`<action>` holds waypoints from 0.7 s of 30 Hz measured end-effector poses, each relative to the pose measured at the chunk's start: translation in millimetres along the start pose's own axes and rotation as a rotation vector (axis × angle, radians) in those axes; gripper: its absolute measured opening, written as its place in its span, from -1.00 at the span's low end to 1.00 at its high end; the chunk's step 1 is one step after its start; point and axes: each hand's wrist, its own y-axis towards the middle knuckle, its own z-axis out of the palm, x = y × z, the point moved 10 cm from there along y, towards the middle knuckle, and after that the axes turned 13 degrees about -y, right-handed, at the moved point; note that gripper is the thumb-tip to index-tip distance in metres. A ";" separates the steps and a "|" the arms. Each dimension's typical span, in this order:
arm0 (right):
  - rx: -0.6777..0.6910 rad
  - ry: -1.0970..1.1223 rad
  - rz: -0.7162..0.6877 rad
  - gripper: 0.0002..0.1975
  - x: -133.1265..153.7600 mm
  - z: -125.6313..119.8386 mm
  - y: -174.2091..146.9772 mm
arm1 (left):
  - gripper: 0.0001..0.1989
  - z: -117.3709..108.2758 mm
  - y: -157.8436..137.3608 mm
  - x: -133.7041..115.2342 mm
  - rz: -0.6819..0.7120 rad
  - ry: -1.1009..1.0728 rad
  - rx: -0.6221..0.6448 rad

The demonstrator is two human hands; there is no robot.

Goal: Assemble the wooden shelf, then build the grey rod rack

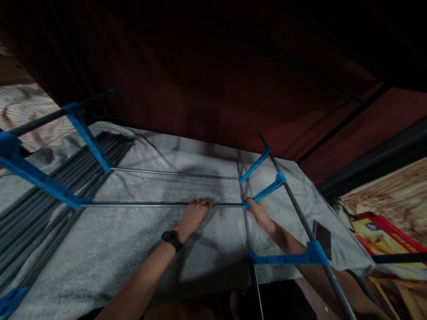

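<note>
My left hand, a dark watch on its wrist, is wrapped over a thin grey metal tube that runs across the cloth. At that tube's right end, my right hand closes around a blue plastic connector, where the tube meets a lengthwise one. A second cross tube lies farther back, parallel to the first. Blue connectors join the left ends to a raised dark tube. Nearer me on the right, another blue connector links the lower tube with a raised tube.
Several loose grey tubes lie in a bundle at the left on the grey cloth. A phone rests near the right edge. Beyond it sits a red and yellow box. Dark red fabric hangs behind the frame.
</note>
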 end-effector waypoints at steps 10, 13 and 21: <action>-0.049 0.038 0.046 -0.59 -4.0 4.3 -3.4 | -0.50 11.7 -4.2 9.3 0.007 -0.006 -0.006; -0.072 0.040 0.062 -0.60 -4.3 4.7 -3.4 | -0.47 14.1 -3.9 10.9 -0.004 0.001 -0.001; -0.078 0.067 0.059 -0.60 -5.4 10.6 -4.0 | -0.46 12.3 -0.7 5.2 0.006 0.015 0.026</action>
